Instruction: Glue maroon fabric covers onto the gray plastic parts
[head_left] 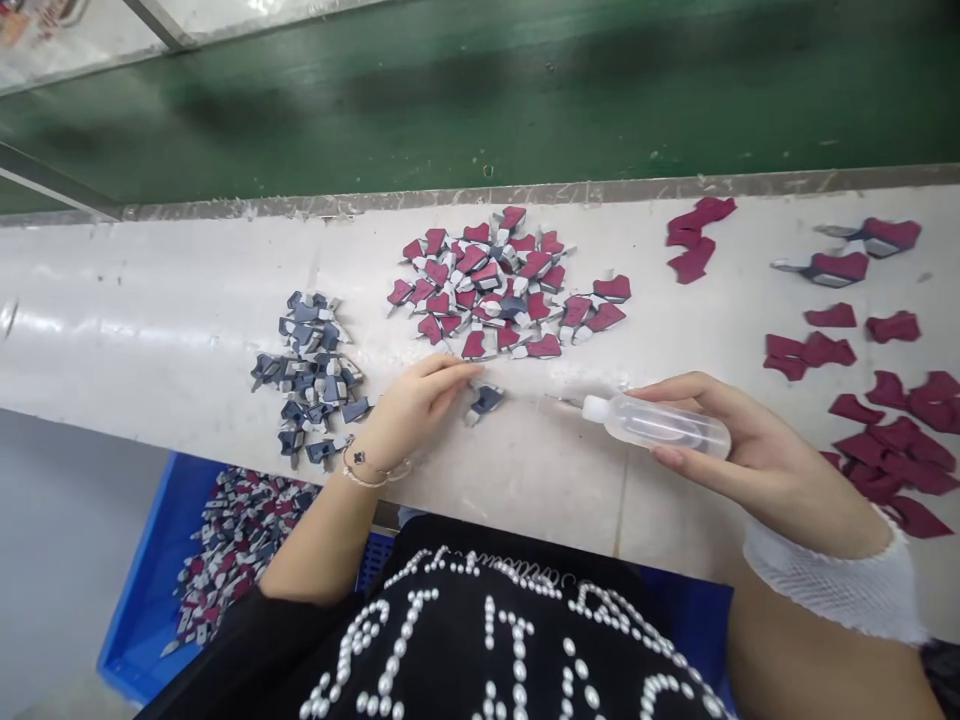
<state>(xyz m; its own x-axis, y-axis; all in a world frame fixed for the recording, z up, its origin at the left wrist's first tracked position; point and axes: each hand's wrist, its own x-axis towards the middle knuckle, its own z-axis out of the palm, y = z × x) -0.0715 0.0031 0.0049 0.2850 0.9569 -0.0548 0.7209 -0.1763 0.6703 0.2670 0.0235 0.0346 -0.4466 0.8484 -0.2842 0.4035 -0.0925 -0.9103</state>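
Translucent plastic bottle (667,428), white-capped and needle-tipped, held in the right hand (780,470); the left hand (411,408) is at a small blue-grey part (487,399), grip unclear. Pale worktop (540,480), blue-grey heap (304,380), maroon-faced heap (472,262), maroon patches (892,460), green surface (487,110) beyond; left arm (319,540) partly hides a blue crate (139,595).

Black shirt (457,655): white bead lettering (519,645), wording not legible.
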